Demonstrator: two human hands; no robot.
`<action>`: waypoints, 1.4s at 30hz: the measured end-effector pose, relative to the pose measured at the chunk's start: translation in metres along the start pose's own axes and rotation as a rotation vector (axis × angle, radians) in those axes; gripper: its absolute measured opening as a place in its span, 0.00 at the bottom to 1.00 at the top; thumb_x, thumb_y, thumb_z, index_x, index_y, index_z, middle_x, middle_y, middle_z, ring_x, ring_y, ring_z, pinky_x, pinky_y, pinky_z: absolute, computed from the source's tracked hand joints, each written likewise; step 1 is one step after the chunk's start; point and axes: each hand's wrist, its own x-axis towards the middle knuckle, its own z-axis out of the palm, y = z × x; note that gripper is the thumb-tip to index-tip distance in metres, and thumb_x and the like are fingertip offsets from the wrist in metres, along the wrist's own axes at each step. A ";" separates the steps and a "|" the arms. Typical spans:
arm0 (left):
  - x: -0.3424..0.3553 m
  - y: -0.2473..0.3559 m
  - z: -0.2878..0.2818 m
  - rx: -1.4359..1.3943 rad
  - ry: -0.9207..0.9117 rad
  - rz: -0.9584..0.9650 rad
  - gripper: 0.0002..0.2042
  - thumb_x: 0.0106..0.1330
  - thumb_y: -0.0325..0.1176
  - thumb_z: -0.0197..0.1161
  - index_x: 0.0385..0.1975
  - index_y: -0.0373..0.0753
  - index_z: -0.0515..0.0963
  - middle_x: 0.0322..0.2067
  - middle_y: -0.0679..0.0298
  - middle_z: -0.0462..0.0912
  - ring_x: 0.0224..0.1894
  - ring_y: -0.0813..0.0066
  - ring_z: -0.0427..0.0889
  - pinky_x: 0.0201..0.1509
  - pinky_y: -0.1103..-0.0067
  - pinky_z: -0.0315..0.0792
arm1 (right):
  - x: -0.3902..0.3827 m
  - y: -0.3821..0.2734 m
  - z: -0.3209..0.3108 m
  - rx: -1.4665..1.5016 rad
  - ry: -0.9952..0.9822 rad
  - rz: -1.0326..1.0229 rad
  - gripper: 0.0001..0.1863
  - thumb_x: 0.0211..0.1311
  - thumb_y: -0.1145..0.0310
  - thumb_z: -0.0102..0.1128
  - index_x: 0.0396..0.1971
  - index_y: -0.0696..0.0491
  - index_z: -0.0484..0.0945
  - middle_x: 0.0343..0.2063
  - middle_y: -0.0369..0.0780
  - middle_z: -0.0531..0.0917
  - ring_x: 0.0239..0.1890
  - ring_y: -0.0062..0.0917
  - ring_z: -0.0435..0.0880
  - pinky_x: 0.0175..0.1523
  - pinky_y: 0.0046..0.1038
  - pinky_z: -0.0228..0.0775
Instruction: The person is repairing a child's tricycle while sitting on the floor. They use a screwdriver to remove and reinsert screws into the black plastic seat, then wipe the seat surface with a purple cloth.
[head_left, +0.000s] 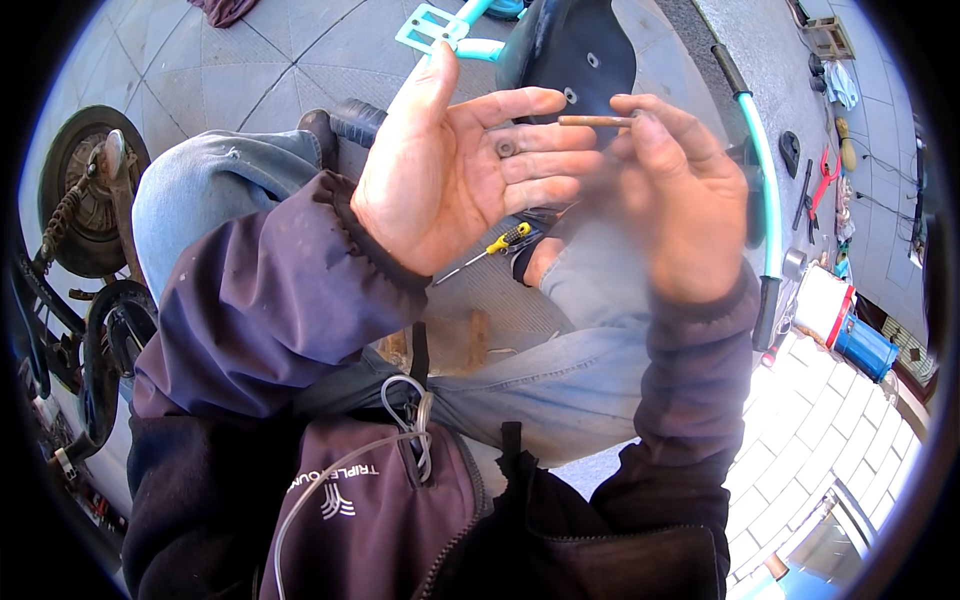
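Note:
My left hand is palm up with its fingers stretched out flat. A small rusty nut lies loose at the base of those fingers. My right hand pinches one end of a thin rusty rod, possibly a long bolt, between thumb and fingers. The rod's free end points left, just over the left fingers. The lower right fingers are partly blurred. Below the hands a screwdriver with a yellow and black handle lies on the ground between my legs.
A black saddle-shaped part and a turquoise metal frame stand ahead. A turquoise tube with black grips runs along the right. At left is a wheel with a coil spring. Several tools and a blue and white container lie further right.

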 end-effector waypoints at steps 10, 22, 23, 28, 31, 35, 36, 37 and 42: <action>-0.001 -0.001 0.005 0.230 0.041 -0.012 0.32 0.74 0.56 0.40 0.59 0.29 0.65 0.53 0.48 0.75 0.55 0.59 0.77 0.57 0.69 0.74 | -0.003 0.002 0.004 -0.145 -0.041 -0.019 0.11 0.63 0.71 0.63 0.44 0.58 0.82 0.28 0.34 0.82 0.22 0.10 0.71 0.27 0.13 0.63; -0.005 -0.004 0.002 0.531 0.054 0.024 0.06 0.70 0.33 0.58 0.38 0.39 0.77 0.27 0.68 0.78 0.25 0.83 0.75 0.23 0.87 0.62 | -0.007 0.000 0.007 -0.173 -0.217 0.040 0.12 0.64 0.70 0.62 0.45 0.59 0.80 0.29 0.34 0.83 0.22 0.08 0.70 0.25 0.13 0.62; -0.005 -0.004 0.003 0.511 0.066 0.018 0.06 0.70 0.34 0.58 0.38 0.39 0.77 0.27 0.68 0.78 0.24 0.83 0.75 0.23 0.87 0.61 | -0.007 -0.001 0.007 -0.175 -0.225 0.043 0.13 0.64 0.69 0.62 0.45 0.59 0.80 0.27 0.33 0.82 0.21 0.08 0.70 0.24 0.13 0.61; -0.008 0.001 0.011 0.403 0.083 0.036 0.07 0.70 0.35 0.58 0.37 0.39 0.77 0.25 0.69 0.75 0.23 0.83 0.71 0.24 0.87 0.60 | 0.005 0.005 0.003 -0.083 0.010 0.193 0.16 0.66 0.57 0.61 0.39 0.57 0.80 0.22 0.32 0.77 0.18 0.10 0.68 0.21 0.13 0.57; -0.008 0.011 0.016 0.371 0.034 0.133 0.07 0.70 0.36 0.58 0.39 0.39 0.76 0.25 0.69 0.74 0.23 0.83 0.71 0.24 0.86 0.60 | 0.019 0.029 -0.012 0.050 0.206 0.356 0.19 0.67 0.53 0.58 0.31 0.57 0.76 0.23 0.35 0.73 0.16 0.12 0.66 0.17 0.15 0.52; -0.009 0.028 0.015 0.406 -0.070 0.252 0.08 0.72 0.35 0.55 0.41 0.39 0.76 0.27 0.70 0.73 0.25 0.84 0.70 0.26 0.87 0.62 | 0.032 0.088 -0.026 -0.060 0.405 0.563 0.21 0.66 0.51 0.57 0.28 0.57 0.73 0.23 0.37 0.73 0.14 0.17 0.65 0.16 0.20 0.50; -0.009 0.033 0.013 0.404 -0.102 0.263 0.08 0.72 0.35 0.54 0.43 0.38 0.75 0.28 0.69 0.73 0.26 0.85 0.70 0.27 0.87 0.63 | 0.033 0.102 -0.025 -0.130 0.438 0.592 0.24 0.64 0.48 0.57 0.28 0.58 0.73 0.23 0.39 0.74 0.14 0.17 0.64 0.16 0.22 0.50; -0.009 0.037 0.013 0.403 -0.105 0.280 0.09 0.72 0.35 0.54 0.43 0.38 0.75 0.28 0.69 0.73 0.26 0.85 0.70 0.27 0.87 0.63 | 0.033 0.114 -0.026 -0.180 0.447 0.637 0.25 0.63 0.47 0.58 0.29 0.58 0.73 0.22 0.39 0.75 0.14 0.17 0.63 0.16 0.22 0.50; -0.016 0.048 0.014 0.426 -0.089 0.338 0.10 0.73 0.36 0.53 0.43 0.37 0.75 0.28 0.69 0.73 0.26 0.84 0.69 0.26 0.87 0.62 | 0.046 0.171 -0.045 0.143 0.395 0.682 0.29 0.63 0.41 0.56 0.33 0.58 0.72 0.27 0.41 0.76 0.15 0.16 0.62 0.17 0.21 0.49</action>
